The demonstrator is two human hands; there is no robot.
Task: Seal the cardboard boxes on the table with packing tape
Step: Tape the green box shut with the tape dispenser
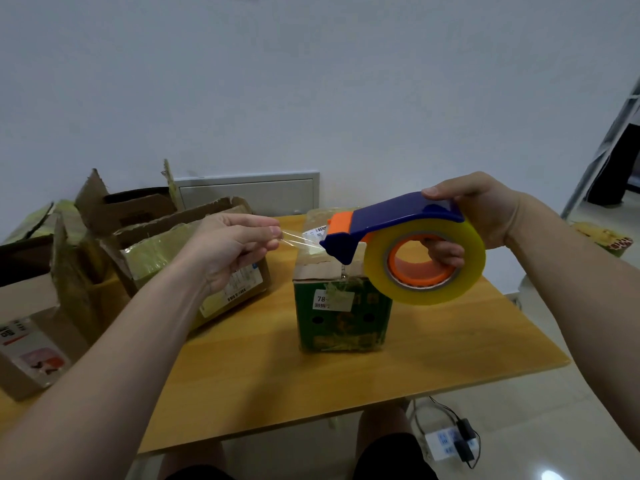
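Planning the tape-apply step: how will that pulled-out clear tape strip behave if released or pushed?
Probably floppy: the clear tape strip looks film-thin, taut only between the left hand and the tape dispenser. Likely curls and self-sticks once slack. Near weightless; a push should buckle it.

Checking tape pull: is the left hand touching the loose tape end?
Touching. Head view: left hand thumb and forefinger pinch the clear tape end stretched from the dispenser.

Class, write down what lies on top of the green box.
On the green box: closed brown flaps and a white barcode label. The tape dispenser, held in front, hides the top's right part.
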